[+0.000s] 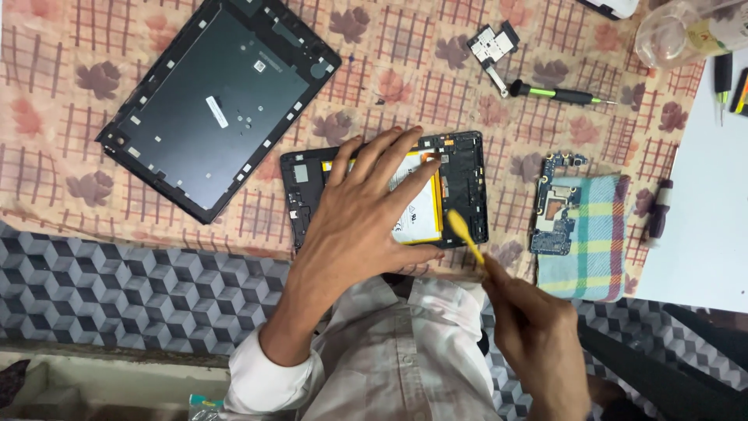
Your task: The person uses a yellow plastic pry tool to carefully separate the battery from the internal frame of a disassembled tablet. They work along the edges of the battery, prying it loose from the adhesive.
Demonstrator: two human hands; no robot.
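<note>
On the cloth-covered surface [436, 93], the left hand [362, 222] is pressing spread fingers onto the opened tablet [460, 183], while the right hand [534, 327] is pinching a yellow pry tool [465, 235] beside its edge.

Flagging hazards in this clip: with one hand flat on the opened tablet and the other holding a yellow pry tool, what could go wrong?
1. The yellow pry tool could puncture or bend the battery.
2. The left hand pressing the tablet might stress loose parts.
3. The circuit board half on the checked cloth could slide off.
</note>
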